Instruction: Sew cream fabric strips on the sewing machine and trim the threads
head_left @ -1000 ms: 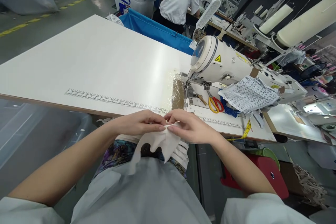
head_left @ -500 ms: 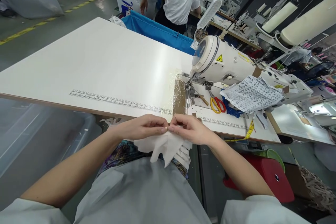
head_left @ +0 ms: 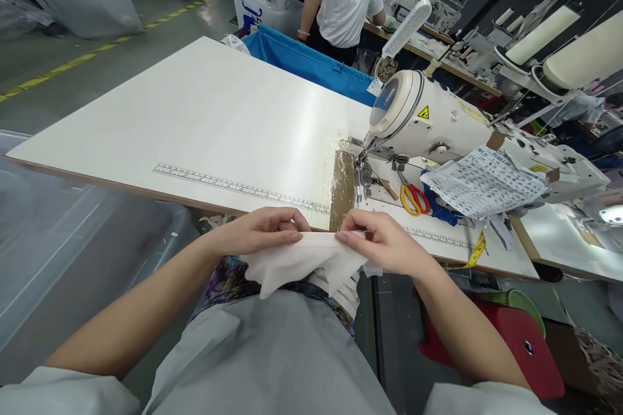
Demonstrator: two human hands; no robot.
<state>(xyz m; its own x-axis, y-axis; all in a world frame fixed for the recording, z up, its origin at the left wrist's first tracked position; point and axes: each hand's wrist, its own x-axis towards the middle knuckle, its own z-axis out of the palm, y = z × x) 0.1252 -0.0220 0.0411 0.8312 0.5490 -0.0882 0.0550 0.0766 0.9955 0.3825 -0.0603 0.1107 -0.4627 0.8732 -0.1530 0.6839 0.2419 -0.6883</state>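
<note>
A piece of white fabric [head_left: 302, 259] hangs between my two hands at the front edge of the white worktable [head_left: 243, 110]. My left hand [head_left: 272, 230] pinches its upper edge, thumb on top. A short way to the right, my right hand [head_left: 374, 238] pinches the same edge, which runs straight between them. The lower part droops in loose folds above my lap. Just beyond my hands stands a white sewing machine [head_left: 438, 117], with its needle area near the brown strip [head_left: 343, 185] on the table.
Scissors [head_left: 413, 198] with red and yellow handles lie beneath the machine arm. Written paper sheets [head_left: 487, 178] hang on the machine, near a yellow measuring tape [head_left: 474, 253]. A clear plastic bin [head_left: 146, 240] stands at left. Behind the blue cloth bin [head_left: 311, 65] is a co-worker [head_left: 348, 0].
My hands have moved apart, so the fabric's edge is now stretched straight between them. Before, the fingertips met at one spot. The view has shifted slightly, and the co-worker's arm has moved.
</note>
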